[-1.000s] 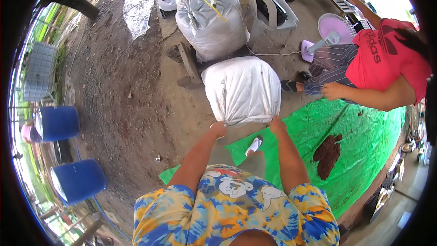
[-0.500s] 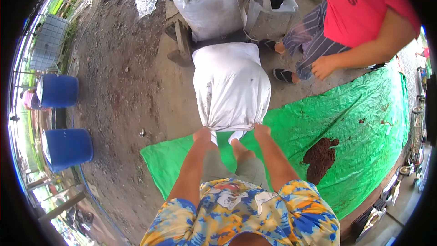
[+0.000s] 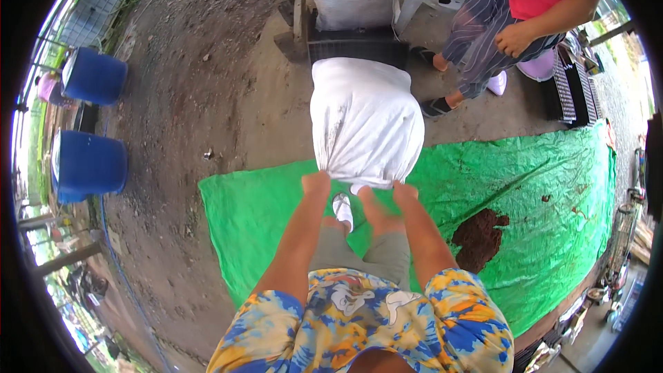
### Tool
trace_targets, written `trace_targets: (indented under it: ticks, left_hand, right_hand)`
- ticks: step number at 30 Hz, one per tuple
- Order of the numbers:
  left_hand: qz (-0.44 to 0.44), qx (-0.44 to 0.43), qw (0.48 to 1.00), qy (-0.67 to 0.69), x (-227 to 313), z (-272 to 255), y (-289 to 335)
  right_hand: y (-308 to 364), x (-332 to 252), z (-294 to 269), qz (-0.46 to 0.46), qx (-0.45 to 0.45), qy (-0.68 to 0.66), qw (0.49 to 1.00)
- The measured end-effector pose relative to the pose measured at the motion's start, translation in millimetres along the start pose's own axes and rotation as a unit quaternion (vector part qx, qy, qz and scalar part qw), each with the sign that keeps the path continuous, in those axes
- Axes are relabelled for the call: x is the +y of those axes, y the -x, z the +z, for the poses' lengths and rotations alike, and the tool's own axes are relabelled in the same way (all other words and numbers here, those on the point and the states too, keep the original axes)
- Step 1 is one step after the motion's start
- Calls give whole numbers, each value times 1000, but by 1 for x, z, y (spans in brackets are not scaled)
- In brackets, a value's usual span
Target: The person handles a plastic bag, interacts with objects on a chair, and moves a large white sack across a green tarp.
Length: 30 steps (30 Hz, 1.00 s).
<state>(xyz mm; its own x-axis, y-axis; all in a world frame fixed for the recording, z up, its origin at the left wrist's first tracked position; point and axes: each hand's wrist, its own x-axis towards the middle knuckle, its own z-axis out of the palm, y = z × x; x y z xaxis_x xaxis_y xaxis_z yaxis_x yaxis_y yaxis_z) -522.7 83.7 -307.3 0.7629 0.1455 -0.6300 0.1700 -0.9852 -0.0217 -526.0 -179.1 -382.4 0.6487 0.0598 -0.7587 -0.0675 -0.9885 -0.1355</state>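
Head view: the bulging white cloth sack (image 3: 366,121) just came back over the edge of the shiny green plastic tarp (image 3: 262,200), left hand (image 3: 317,182) and right hand (image 3: 406,192) fingers bunched tight on its near corners, so the haul's probably progressing.

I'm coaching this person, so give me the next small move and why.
Probably one short step back, pulling the white sack: the left hand and right hand grip its near corners, and its near end is over the green tarp while its far end is over the floor.
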Motion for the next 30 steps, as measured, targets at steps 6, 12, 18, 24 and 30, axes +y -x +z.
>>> trace_targets:
  ticks: [6,12,18,24,30]
  left_hand:
    - [-31,-7,999,14,2,54,46]
    - [-43,33,999,8,46,54,79]
    - [-15,21,1000,4,96,35,127]
    - [-51,-73,995,36,119,76,204]
    - [-72,-88,991,76,109,132,264]
  right_hand:
    - [38,17,52,-29,27,-21,999]
    - [64,61,42,-31,56,-27,998]
    - [82,116,-3,-67,117,-13,991]
    - [123,152,30,-90,39,75,992]
    - [194,162,96,-70,-28,78,994]
